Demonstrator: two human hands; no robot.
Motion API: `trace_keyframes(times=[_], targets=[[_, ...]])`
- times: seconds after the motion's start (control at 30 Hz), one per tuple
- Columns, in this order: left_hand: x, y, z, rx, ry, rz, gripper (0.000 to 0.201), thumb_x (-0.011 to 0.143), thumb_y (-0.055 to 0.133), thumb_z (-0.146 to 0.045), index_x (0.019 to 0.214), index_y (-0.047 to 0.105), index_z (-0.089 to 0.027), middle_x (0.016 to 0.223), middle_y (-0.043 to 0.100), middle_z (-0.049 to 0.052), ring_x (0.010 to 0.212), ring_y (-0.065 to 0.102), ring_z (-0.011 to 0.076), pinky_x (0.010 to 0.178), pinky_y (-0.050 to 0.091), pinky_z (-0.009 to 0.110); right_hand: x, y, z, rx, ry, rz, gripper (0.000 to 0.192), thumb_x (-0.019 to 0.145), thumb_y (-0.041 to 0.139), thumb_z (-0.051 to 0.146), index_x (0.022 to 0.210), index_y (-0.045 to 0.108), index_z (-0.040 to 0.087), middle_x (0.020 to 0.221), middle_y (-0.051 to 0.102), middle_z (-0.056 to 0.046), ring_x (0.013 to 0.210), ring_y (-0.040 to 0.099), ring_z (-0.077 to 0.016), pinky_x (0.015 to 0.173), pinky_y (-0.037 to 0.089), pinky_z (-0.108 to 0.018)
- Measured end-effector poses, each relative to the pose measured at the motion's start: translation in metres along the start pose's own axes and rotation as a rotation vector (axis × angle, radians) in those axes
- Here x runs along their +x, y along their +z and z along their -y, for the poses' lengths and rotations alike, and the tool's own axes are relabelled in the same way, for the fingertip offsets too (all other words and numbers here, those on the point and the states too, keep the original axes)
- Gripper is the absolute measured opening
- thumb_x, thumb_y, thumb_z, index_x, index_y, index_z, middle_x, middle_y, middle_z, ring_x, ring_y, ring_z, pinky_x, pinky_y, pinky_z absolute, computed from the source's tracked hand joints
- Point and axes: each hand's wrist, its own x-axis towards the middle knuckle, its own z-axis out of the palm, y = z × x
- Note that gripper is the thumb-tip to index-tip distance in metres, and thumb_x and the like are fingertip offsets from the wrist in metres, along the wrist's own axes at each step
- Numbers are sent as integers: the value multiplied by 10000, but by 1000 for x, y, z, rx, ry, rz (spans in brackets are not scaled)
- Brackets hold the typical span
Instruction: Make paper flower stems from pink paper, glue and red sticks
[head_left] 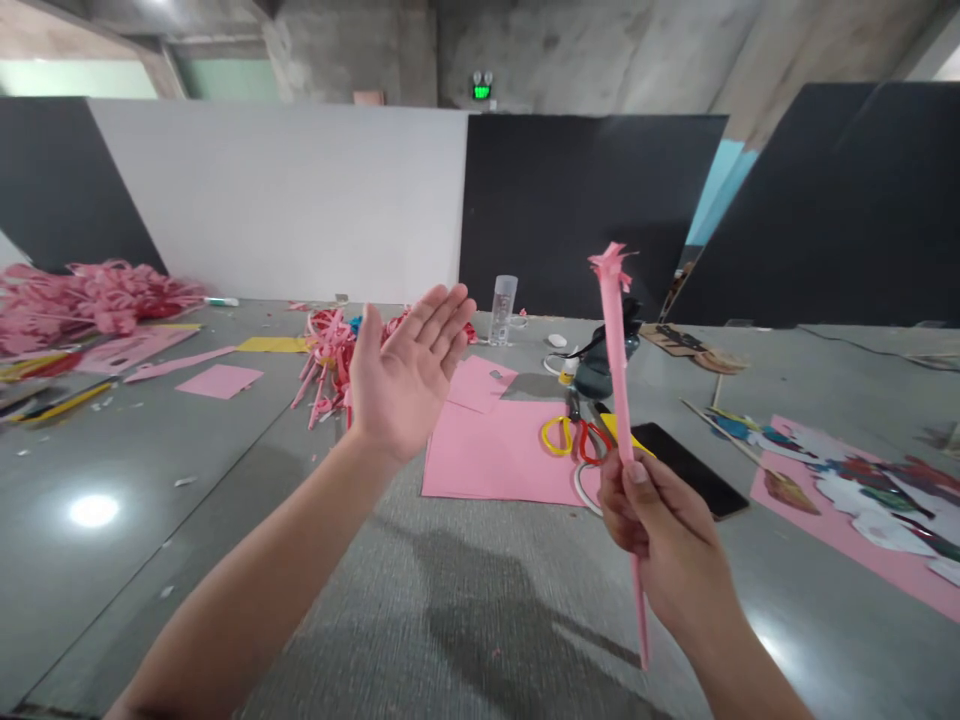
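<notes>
Right hand (664,525) grips pink paper stick (616,365) near-upright, frayed end up; left hand (409,385), nothing in it, palm flattened, left of stick.

Grey concrete wall (600,60); lit green sign (481,91); white panel (300,200) between black panels (577,210).

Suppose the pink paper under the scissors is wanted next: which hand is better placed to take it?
Probably the left hand: it's open, empty and appears near the pink paper, while the right hand grips the pink stick.
</notes>
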Motion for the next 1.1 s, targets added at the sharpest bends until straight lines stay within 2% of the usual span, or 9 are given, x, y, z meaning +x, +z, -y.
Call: trace_keyframes(times=[0.1, 0.17, 0.33, 0.43, 0.53, 0.67, 0.77, 0.93, 1.1], targets=[[-7, -18, 0, 178, -10, 104, 681, 1041, 291, -667, 1381, 652, -200, 1575, 541, 98, 1501, 453, 259, 1254, 339, 415, -3, -4, 9, 48, 20, 45, 435, 836, 764, 620, 823, 624, 209, 627, 312, 65, 499, 220, -54, 456, 105, -233], [-23, -44, 2, 310, -124, 211, 765, 1013, 281, -729, 1419, 634, -185, 1573, 538, 135, 1495, 457, 299, 1258, 326, 457, -5, -7, 13, 80, 76, 96, 409, 850, 759, 598, 840, 630, 210, 626, 302, 69, 496, 205, -51, 454, 105, -228], [-103, -119, 9, 888, -327, 212, 672, 1050, 319, -640, 1542, 516, -227, 1658, 422, 126, 1550, 364, 311, 1290, 234, 522, -8, -10, 14, 138, 149, 175, 393, 857, 758, 578, 865, 632, 205, 633, 312, 70, 498, 201, -50, 441, 124, -209], [-138, -137, 10, 1197, -430, 445, 695, 1045, 380, -622, 1631, 364, -250, 1711, 322, 104, 1598, 259, 284, 1312, 164, 517, -8, -9, 13, 206, 222, 292, 375, 869, 752, 555, 860, 626, 202, 627, 296, 77, 493, 168, -46, 432, 132, -200], [-149, -132, 10, 1327, -422, 577, 726, 1054, 331, -622, 1667, 255, -239, 1739, 238, 103, 1614, 211, 258, 1317, 159, 503, -8, -10, 14, 265, 272, 343, 353, 873, 755, 534, 867, 626, 205, 624, 281, 84, 492, 139, -44, 425, 130, -189], [-166, -116, 8, 1392, -395, 558, 691, 1068, 313, -596, 1669, 238, -263, 1735, 242, 97, 1607, 236, 255, 1303, 227, 501, -5, -12, 14, 318, 326, 332, 334, 865, 775, 499, 870, 619, 204, 634, 269, 88, 505, 131, -49, 422, 138, -180], [-197, -102, 7, 1498, -344, 627, 716, 1050, 383, -606, 1669, 234, -278, 1735, 237, 87, 1604, 244, 260, 1301, 255, 477, -1, -13, 11, 365, 346, 346, 322, 851, 799, 463, 872, 611, 203, 638, 257, 93, 510, 118, -49, 421, 140, -177], [-253, -70, 11, 1860, -66, 675, 980, 955, 480, -725, 1688, 97, -199, 1726, 236, 121, 1604, 234, 308, 1289, 280, 456, 6, -13, 4, 430, 387, 360, 322, 857, 807, 435, 871, 588, 199, 645, 244, 99, 509, 119, -48, 409, 163, -153], [-285, -52, 16, 2079, 163, 540, 928, 974, 486, -685, 1673, 210, -142, 1682, 362, 113, 1573, 321, 288, 1241, 340, 380, 11, -11, -3, 551, 449, 366, 281, 835, 829, 319, 895, 585, 193, 658, 303, 98, 481, 204, -32, 395, 245, -118]])
